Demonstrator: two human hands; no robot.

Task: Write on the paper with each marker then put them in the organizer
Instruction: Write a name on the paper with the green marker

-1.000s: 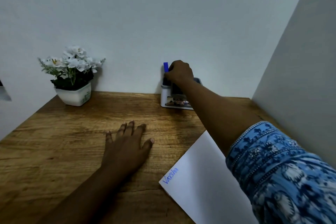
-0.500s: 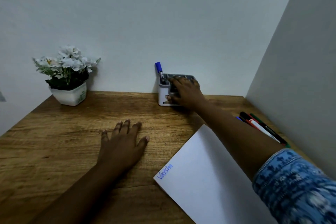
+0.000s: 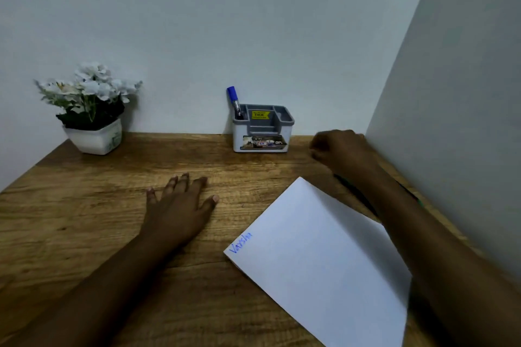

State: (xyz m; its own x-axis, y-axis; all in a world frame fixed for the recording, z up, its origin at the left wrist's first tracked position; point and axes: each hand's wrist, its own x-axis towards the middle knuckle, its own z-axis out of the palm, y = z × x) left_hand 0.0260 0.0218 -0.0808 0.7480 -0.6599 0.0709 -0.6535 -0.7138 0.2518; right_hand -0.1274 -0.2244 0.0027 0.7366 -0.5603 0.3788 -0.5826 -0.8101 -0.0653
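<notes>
Blue marker (image 3: pixel 234 101): upright in left slot of organizer (image 3: pixel 263 132).
Paper (image 3: pixel 324 256): flat on table (image 3: pixel 84 205), blue writing (image 3: pixel 241 242) at corner.
Left hand (image 3: pixel 180 205): fingers (image 3: pixel 173 183) spread flat on table.
Right hand (image 3: pixel 341 149): blurred, fingers' hold unclear.

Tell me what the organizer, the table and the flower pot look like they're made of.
Organizer: likely plastic, smooth white shell with matte grey moulded compartments. Table: wood or wood-look laminate, matte; brown grain streaks show, but which is unclear. Flower pot: glossy white, ceramic or plastic; soft sheen, rounded corners.
</notes>
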